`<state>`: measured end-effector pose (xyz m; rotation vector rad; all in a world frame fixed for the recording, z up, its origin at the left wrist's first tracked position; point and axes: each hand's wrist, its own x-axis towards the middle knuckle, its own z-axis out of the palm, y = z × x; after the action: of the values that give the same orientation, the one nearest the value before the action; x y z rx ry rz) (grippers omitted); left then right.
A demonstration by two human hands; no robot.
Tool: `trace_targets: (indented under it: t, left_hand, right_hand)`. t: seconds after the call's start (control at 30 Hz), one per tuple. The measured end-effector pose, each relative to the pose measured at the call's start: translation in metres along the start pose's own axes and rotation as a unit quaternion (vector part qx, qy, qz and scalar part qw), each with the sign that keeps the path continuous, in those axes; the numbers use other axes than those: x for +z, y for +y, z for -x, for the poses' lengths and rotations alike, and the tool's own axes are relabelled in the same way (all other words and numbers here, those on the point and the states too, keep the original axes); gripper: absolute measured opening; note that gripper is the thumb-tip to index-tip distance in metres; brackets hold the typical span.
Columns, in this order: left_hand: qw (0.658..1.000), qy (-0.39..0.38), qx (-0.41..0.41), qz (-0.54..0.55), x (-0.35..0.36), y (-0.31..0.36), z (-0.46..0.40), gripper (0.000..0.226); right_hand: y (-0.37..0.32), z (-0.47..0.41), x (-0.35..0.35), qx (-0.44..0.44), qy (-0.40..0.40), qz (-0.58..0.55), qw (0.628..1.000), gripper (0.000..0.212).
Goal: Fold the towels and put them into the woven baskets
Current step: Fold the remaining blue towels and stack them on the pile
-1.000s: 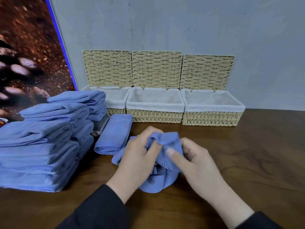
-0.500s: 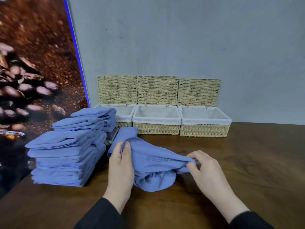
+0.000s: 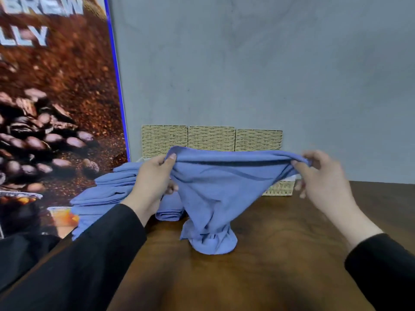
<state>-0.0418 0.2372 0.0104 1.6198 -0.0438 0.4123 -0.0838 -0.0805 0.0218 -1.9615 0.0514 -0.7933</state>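
**Spreading one towel before folding**

Stretched between both hands, a blue towel (image 3: 215, 187) is held up at centre, its tail bunched on the table (image 3: 280, 254). One top corner is pinched by the left hand (image 3: 155, 182), the other by the right hand (image 3: 323, 178). Its top edge should be kept taut and level.

Counted: three basket lids (image 3: 211, 138) at 12 o'clock; one towel stack (image 3: 107, 194) at 9 o'clock; one rolled towel (image 3: 169, 212).

Dark wood-grain bench (image 3: 280, 254), abutting a grey wall. On it: a stack of folded blue towels (image 3: 105, 194) at left; one folded towel (image 3: 169, 212) just beside the stack; the bunched lower end of a blue towel (image 3: 211, 241) at centre; woven baskets (image 3: 279, 187) along the rear edge, largely hidden.
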Motion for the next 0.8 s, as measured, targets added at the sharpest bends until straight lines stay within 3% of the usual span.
trace_targets:
  t: [0.07, 0.17, 0.27, 0.37, 0.43, 0.5, 0.57, 0.63, 0.8]
  left_hand:
    - [0.992, -0.029, -0.043, 0.117, 0.002, 0.022, 0.004, 0.019]
    - [0.97, -0.04, 0.025, 0.238, 0.006, 0.053, 0.004, 0.022]
    - [0.947, -0.016, 0.121, 0.297, 0.009, 0.08, 0.006, 0.022]
    - [0.943, -0.005, 0.146, 0.298, 0.01, 0.09, 0.006, 0.021]
    - [0.968, 0.009, 0.127, 0.215, 0.008, 0.081, 0.001, 0.025]
    - [0.994, 0.01, 0.096, 0.059, 0.005, 0.061, -0.003, 0.028]
    - [0.995, 0.0, 0.063, -0.082, 0.0, 0.03, -0.008, 0.031]
    - [0.982, -0.023, 0.025, -0.186, -0.005, -0.006, -0.014, 0.05]
    - [0.963, -0.1, -0.114, -0.222, 0.002, -0.067, -0.026, 0.048]
  right_hand:
    - [-0.026, -0.002, -0.004, 0.019, 0.005, -0.166, 0.986, 0.004]
    - [-0.061, -0.005, -0.013, -0.062, 0.05, -0.333, 0.939, 0.012]
    - [-0.082, -0.01, -0.027, -0.186, 0.109, -0.374, 0.902, 0.014]
    - [-0.083, -0.014, -0.032, -0.212, 0.137, -0.318, 0.914, 0.015]
    - [-0.072, -0.014, -0.03, -0.174, 0.119, -0.271, 0.939, 0.017]
    - [-0.052, -0.012, -0.026, -0.104, 0.075, -0.196, 0.972, 0.018]
    - [-0.02, -0.007, -0.019, -0.029, 0.015, -0.115, 0.993, 0.017]
    - [0.013, 0.0, -0.011, 0.035, -0.036, -0.055, 0.997, 0.016]
    - [0.073, 0.012, 0.012, 0.156, -0.081, -0.059, 0.983, 0.02]
